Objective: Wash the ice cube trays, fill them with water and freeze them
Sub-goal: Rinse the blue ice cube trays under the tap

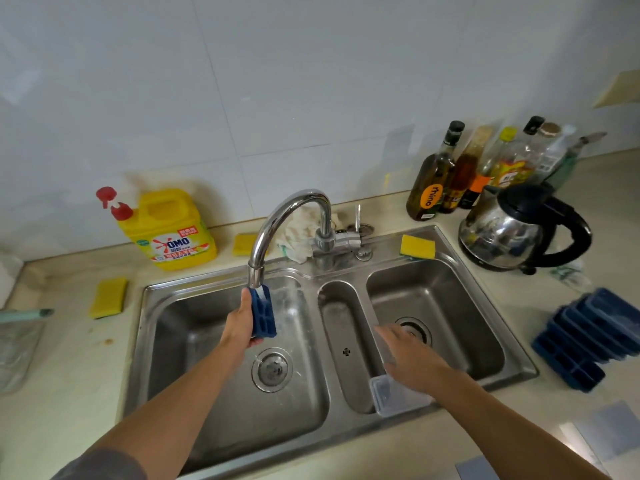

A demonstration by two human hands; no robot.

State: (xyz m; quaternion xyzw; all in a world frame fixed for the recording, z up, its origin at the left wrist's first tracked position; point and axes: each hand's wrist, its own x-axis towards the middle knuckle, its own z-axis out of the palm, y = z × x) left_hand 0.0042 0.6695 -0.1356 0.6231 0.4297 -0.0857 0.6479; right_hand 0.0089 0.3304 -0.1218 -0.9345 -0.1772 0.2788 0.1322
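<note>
Over the left basin of the stainless steel double sink, the left hand grips a dark blue plastic ice cube tray by one long side. The tray is held upright, its top end just under the spout of the curved chrome tap, where water strikes it. It hangs well clear of the basin walls and the drain below. The right hand hovers with fingers spread and relaxed, holding nothing, above the narrow middle trough and just over a clear plastic box at the sink's front rim. On the pale worktop to the right, a stack of dark blue ice cube trays sits near the sink's corner, with a steel and black kettle behind it. A yellow detergent jug and yellow sponges lie toward the back, near the white tiled wall.
</note>
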